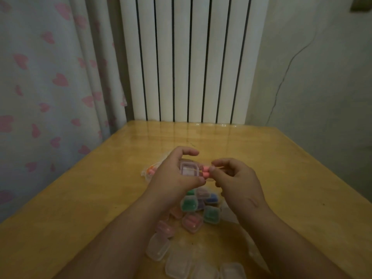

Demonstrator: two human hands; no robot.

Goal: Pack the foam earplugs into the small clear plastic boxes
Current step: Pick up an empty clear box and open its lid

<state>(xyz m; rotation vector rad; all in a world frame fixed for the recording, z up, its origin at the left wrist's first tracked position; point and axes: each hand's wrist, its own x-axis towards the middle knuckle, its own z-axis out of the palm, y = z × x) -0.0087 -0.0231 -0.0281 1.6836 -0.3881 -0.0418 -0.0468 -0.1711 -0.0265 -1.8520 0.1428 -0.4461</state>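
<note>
While left hand (173,176) grips clear box (190,169), right hand (237,182) pinches 2 pink earplugs (206,171), filled boxes (211,214) below

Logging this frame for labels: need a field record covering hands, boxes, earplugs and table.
left hand: holds box
right hand: pinches pink earplugs
earplugs: at the box's right edge, not inside
filled boxes: piled on table, below the hands
empty boxes: nearest the person
bag: beyond left hand, orange-pink contents
</note>
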